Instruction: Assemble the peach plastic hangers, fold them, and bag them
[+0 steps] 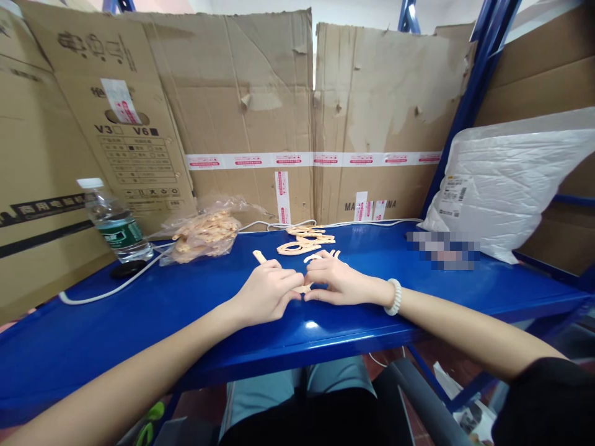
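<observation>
Tan strip (259,256) is running between the left hand (269,291), closed around it, and the right hand (332,282), pinching its near end, apparently for steadiness; looped pieces (320,240) are lying just beyond both on the desk (162,297).

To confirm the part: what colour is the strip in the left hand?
The strip is pale tan, shown best in the head view.
</observation>
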`<state>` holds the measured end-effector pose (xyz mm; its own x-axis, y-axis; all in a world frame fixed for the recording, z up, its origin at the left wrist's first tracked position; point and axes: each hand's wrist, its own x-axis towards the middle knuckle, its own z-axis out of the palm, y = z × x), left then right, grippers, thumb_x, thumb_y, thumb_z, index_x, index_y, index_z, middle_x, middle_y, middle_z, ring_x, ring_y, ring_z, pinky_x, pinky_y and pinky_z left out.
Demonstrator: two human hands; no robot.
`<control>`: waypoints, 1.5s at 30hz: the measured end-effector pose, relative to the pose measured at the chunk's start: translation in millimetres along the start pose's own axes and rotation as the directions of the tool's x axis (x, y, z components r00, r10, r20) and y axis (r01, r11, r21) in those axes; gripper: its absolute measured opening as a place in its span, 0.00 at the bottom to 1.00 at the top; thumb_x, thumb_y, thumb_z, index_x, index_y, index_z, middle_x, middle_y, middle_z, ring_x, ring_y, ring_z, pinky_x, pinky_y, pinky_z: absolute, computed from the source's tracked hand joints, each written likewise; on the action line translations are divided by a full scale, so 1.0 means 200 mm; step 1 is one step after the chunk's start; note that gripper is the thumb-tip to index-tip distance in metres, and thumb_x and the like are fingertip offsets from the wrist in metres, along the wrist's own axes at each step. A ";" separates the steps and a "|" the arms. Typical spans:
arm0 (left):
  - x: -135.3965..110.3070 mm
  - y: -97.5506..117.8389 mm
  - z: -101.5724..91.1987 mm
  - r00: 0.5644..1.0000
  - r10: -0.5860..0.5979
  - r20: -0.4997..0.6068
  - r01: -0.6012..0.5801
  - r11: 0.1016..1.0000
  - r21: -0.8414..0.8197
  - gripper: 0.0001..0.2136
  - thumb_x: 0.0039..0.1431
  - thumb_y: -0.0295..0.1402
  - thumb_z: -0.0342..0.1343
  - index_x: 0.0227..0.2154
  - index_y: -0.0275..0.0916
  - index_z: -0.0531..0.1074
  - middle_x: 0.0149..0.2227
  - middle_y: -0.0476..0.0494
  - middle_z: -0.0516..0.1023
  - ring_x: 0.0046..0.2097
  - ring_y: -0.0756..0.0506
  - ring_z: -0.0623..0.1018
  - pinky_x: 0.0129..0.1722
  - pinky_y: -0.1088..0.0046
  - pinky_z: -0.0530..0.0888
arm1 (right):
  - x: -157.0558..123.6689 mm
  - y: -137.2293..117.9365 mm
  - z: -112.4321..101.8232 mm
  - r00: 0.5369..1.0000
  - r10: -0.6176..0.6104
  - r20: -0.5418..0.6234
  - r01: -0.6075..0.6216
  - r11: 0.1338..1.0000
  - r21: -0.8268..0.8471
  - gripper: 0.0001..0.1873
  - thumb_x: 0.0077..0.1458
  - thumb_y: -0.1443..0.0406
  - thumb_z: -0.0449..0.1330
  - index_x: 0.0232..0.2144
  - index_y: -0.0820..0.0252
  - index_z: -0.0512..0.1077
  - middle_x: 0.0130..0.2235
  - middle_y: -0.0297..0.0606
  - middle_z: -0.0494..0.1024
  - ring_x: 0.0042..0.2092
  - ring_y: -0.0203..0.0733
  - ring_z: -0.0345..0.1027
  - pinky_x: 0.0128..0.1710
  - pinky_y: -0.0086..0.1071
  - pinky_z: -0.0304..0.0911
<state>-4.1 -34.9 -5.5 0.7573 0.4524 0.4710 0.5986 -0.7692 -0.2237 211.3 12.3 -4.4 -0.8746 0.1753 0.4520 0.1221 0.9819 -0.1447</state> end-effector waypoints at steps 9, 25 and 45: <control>-0.01 -0.10 -0.05 0.996 -0.085 0.020 0.087 0.974 -0.208 0.04 0.66 0.32 0.49 0.38 0.39 0.67 0.35 0.47 0.77 0.36 0.47 0.74 0.41 0.71 0.67 | 0.00 0.10 -0.07 0.977 0.135 -0.168 -0.116 0.986 0.119 0.14 0.65 0.58 0.50 0.37 0.60 0.70 0.37 0.39 0.73 0.42 0.41 0.64 0.47 0.38 0.58; -0.02 -0.09 -0.10 0.965 -0.038 0.259 0.126 0.935 -0.332 0.06 0.54 0.27 0.55 0.36 0.40 0.69 0.37 0.46 0.74 0.41 0.46 0.73 0.43 0.72 0.68 | -0.03 0.16 -0.19 0.985 0.173 -0.005 -0.168 0.963 0.209 0.11 0.58 0.62 0.61 0.42 0.61 0.74 0.42 0.39 0.77 0.43 0.39 0.69 0.45 0.34 0.64; -0.03 -0.12 -0.07 0.978 -0.104 0.180 0.154 0.946 -0.286 0.06 0.56 0.30 0.54 0.37 0.40 0.70 0.38 0.45 0.75 0.42 0.45 0.74 0.43 0.69 0.70 | -0.13 0.33 -0.30 0.907 0.371 0.199 -0.391 0.918 0.070 0.14 0.48 0.60 0.67 0.36 0.62 0.76 0.33 0.36 0.75 0.31 0.35 0.66 0.30 0.28 0.61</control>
<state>-27.0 -24.8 10.3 0.7253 0.6040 0.3303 0.6079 -0.7871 0.1045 270.5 75.9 27.7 -0.8413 0.5093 0.1810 0.4210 0.8275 -0.3715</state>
